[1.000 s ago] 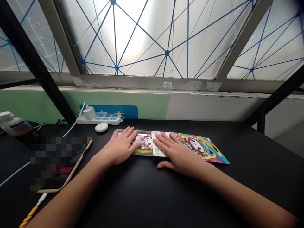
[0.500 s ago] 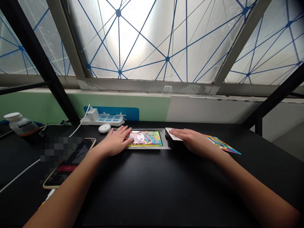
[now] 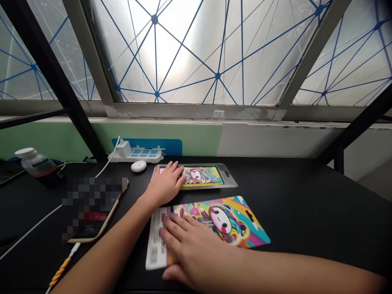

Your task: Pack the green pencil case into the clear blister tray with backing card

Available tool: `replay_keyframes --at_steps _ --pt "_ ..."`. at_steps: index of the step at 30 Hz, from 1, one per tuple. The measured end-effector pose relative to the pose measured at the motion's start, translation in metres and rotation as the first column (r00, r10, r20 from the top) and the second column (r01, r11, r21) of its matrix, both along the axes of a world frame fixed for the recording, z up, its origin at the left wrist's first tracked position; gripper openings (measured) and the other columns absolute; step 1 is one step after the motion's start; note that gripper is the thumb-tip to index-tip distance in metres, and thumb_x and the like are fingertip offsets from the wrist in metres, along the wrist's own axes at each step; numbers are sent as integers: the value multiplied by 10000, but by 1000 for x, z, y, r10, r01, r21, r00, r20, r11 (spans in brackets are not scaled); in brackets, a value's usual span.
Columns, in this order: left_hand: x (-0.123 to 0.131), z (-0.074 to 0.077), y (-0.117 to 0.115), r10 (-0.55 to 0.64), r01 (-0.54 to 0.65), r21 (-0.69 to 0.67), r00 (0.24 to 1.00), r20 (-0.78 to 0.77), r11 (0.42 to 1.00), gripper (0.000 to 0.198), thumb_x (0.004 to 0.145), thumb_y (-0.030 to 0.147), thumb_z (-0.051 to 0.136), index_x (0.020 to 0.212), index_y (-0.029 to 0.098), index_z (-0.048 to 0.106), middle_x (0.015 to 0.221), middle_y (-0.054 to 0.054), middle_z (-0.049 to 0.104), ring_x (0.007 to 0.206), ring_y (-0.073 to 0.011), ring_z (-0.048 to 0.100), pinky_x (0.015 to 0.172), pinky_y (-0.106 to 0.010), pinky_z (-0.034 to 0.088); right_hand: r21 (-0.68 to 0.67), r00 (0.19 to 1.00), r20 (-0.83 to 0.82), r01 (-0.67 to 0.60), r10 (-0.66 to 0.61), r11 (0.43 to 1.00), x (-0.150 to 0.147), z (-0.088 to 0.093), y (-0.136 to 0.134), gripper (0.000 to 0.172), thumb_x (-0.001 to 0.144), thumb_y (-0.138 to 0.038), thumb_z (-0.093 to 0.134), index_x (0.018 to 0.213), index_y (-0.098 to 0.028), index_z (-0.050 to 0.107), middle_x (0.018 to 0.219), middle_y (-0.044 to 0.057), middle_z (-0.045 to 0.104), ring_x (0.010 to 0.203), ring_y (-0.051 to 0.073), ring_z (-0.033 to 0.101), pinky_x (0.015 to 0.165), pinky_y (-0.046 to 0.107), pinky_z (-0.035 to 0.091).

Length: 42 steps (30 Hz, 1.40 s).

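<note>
Near the back of the black table lies a clear plastic blister pack (image 3: 229,179) with a colourful cartoon item (image 3: 203,175) inside. My left hand (image 3: 165,183) rests on the pack's left part, fingers spread. Closer to me, a bright printed card (image 3: 228,224) with a cartoon figure, a white barcode strip at its left end and a hang hole at its right lies on the table. My right hand (image 3: 196,249) is flat on the card's left and middle part, fingers extended, and covers some of the print.
At the left are a phone (image 3: 92,228) with a cable, partly blurred out, and a bottle (image 3: 38,165). A white power strip (image 3: 141,154) and a round white case (image 3: 139,166) stand at the back. Black frame bars rise at both sides.
My right hand has brought the card from the right to the front middle, and it now lies face up. My left hand and the pack have shifted slightly right in view.
</note>
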<state>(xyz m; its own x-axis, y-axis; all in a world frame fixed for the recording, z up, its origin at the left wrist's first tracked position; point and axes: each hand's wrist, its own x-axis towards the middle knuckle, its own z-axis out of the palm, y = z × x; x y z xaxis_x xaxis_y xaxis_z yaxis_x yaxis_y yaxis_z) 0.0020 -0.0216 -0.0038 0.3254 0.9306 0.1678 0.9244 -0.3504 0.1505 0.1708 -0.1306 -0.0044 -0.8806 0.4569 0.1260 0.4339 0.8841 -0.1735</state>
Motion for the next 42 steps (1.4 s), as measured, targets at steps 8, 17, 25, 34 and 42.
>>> replay_keyframes --at_steps 8,17,25,34,42 --pt "5 -3 2 -42 43 47 999 -20 998 512 1036 448 301 1460 212 461 1587 -114 352 1478 -325 280 1129 -650 259 -189 981 -187 17 -53 982 0 -5 48 504 999 -434 456 1437 -184 483 1521 102 471 1431 252 354 1199 440 221" --pt "-5 12 -5 -86 78 240 996 20 968 389 1037 397 361 1246 200 624 1328 -94 644 1238 -273 559 1069 -519 372 189 944 -315 159 -93 969 27 17 84 275 975 -245 451 835 -175 676 816 82 675 820 219 583 783 377 467" --pt "-15 13 1 -49 61 159 996 -75 985 387 1016 453 392 1186 205 635 1316 -89 620 1166 -288 563 921 -427 455 -91 874 -59 476 -481 875 101 26 165 463 878 -584 572 1124 -210 688 1136 133 612 1065 312 555 922 460 466" --pt "-15 16 0 -34 46 147 996 -84 988 478 1010 535 371 1280 205 587 1345 -101 602 1190 -296 543 926 -429 450 -96 871 -9 489 -492 867 97 24 165 649 725 -694 668 1168 -219 642 1148 138 563 1105 350 501 956 512 421" --pt "-52 20 9 -16 0 199 997 77 980 537 901 558 606 1303 204 565 1301 -121 646 1209 -309 571 1034 -471 409 214 856 -340 474 -390 854 90 12 147 465 736 -388 805 1089 -214 558 1171 126 639 1121 330 560 986 511 405"
